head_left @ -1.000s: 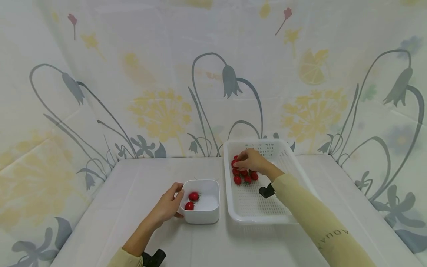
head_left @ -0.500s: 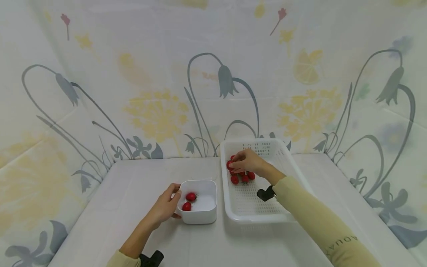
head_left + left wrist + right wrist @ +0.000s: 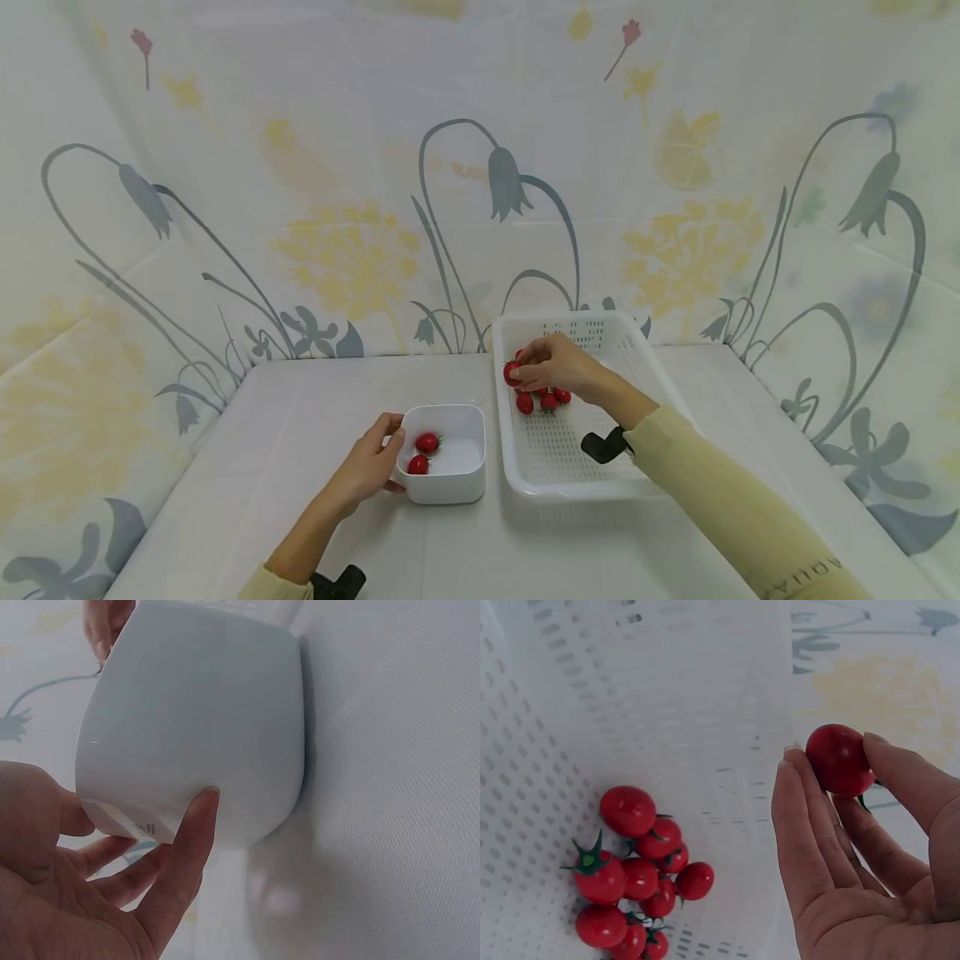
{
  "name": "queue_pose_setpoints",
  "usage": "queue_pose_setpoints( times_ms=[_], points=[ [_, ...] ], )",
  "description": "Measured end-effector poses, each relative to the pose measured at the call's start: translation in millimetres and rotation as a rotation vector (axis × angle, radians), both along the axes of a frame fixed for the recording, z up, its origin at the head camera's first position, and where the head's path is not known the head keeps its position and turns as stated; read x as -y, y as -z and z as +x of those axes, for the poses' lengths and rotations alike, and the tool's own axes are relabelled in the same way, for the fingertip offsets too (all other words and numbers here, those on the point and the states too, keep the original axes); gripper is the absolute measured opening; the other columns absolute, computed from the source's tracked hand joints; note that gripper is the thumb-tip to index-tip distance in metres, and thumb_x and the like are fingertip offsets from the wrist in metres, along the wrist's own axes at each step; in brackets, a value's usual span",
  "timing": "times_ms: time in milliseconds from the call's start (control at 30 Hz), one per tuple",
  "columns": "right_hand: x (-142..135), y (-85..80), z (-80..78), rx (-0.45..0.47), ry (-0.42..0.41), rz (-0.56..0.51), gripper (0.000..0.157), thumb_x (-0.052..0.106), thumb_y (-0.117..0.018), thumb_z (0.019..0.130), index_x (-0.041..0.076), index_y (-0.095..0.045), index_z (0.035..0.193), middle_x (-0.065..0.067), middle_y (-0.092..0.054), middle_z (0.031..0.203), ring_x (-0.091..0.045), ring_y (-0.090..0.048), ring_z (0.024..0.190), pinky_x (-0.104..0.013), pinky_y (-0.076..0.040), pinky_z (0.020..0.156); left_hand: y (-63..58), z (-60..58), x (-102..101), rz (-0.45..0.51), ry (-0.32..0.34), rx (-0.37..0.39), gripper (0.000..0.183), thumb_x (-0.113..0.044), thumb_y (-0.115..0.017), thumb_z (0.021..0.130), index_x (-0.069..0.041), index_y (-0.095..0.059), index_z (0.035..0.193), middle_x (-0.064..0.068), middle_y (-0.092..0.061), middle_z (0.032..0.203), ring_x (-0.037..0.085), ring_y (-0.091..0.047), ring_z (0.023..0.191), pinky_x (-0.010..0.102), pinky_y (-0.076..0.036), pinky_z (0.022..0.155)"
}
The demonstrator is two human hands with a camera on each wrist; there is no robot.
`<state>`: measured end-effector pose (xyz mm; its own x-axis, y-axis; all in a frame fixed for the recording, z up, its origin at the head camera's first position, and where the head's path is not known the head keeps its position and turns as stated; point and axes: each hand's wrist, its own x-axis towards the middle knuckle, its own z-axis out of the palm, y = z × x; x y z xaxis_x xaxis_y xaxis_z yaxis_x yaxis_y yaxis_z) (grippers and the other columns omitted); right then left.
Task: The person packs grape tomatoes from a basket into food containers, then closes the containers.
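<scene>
A red cherry tomato (image 3: 840,760) with a green stem is pinched between the thumb and fingers of my right hand (image 3: 558,364), above the left side of the white perforated basket (image 3: 510,450). Beneath it, several more cherry tomatoes (image 3: 639,879) lie bunched in the basket. My left hand (image 3: 366,464) rests at the left side of a small white square container (image 3: 450,489); the left wrist view has its fingertips (image 3: 204,801) touching the outer wall. Inside that container sit two cherry tomatoes (image 3: 427,443), one behind the other.
Container and basket stand side by side on a white-covered table (image 3: 300,417), a narrow gap between them. Behind the table hangs a flower-printed cloth (image 3: 465,208). The basket's raised rim (image 3: 780,750) passes just beneath my right hand.
My right hand has lifted a cherry tomato off the bunch and shifted slightly left with it. My left hand stays at the container. The head view has swung slightly.
</scene>
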<state>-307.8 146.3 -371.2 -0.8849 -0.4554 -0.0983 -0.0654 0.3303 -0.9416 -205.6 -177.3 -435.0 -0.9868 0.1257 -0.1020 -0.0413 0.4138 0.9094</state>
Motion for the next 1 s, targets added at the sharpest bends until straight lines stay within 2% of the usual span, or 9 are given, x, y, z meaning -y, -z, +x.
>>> queue_pose_setpoints(
  times_ms=[200,433,667,800,1000],
  points=[
    [4.9,-11.0,15.7,-0.038,0.002,0.025,0.031,0.014,-0.073,0.095,-0.004,-0.064,0.119,-0.017,-0.069,0.114,-0.028,-0.074,0.093,-0.044,-0.059,0.094,-0.9,1.0,0.2,0.002,-0.003,-0.009,0.036,-0.017,-0.047,0.109,-0.005,-0.046,0.143,0.023,-0.048,0.145,0.04,-0.06,0.111,0.042,-0.064,0.062],
    [10.6,-20.5,32.3,-0.088,0.019,0.008,0.028,0.018,-0.077,0.093,0.0,-0.069,0.113,-0.013,-0.073,0.105,-0.03,-0.075,0.095,-0.03,-0.059,0.08,-1.3,0.2,-0.2,-0.001,-0.007,-0.009,0.036,-0.017,-0.046,0.109,-0.006,-0.046,0.143,0.023,-0.048,0.144,0.038,-0.06,0.11,0.041,-0.064,0.062],
    [19.9,-24.7,53.0,-0.171,0.018,0.015,0.02,0.016,-0.076,0.093,0.003,-0.072,0.107,-0.009,-0.074,0.1,-0.028,-0.073,0.094,-0.034,-0.058,0.078,-0.7,0.3,0.5,0.006,-0.004,-0.011,0.036,-0.017,-0.046,0.109,-0.005,-0.046,0.143,0.023,-0.048,0.145,0.038,-0.06,0.109,0.042,-0.064,0.062],
    [27.8,-23.3,63.1,-0.212,0.017,0.027,0.017,0.015,-0.076,0.092,0.004,-0.074,0.105,-0.007,-0.074,0.097,-0.022,-0.071,0.088,-0.032,-0.058,0.074,-0.6,0.6,0.4,0.007,-0.004,-0.009,0.036,-0.017,-0.046,0.109,-0.005,-0.046,0.143,0.023,-0.048,0.145,0.038,-0.06,0.109,0.042,-0.064,0.062],
    [42.9,-17.7,76.7,-0.263,0.028,0.089,0.017,0.018,-0.077,0.092,0.008,-0.074,0.106,-0.001,-0.073,0.097,-0.018,-0.071,0.086,-0.035,-0.06,0.081,-0.6,0.8,-0.5,0.01,-0.004,-0.009,0.035,-0.017,-0.046,0.109,-0.005,-0.046,0.142,0.023,-0.048,0.144,0.039,-0.06,0.11,0.042,-0.064,0.061]
  ],
)
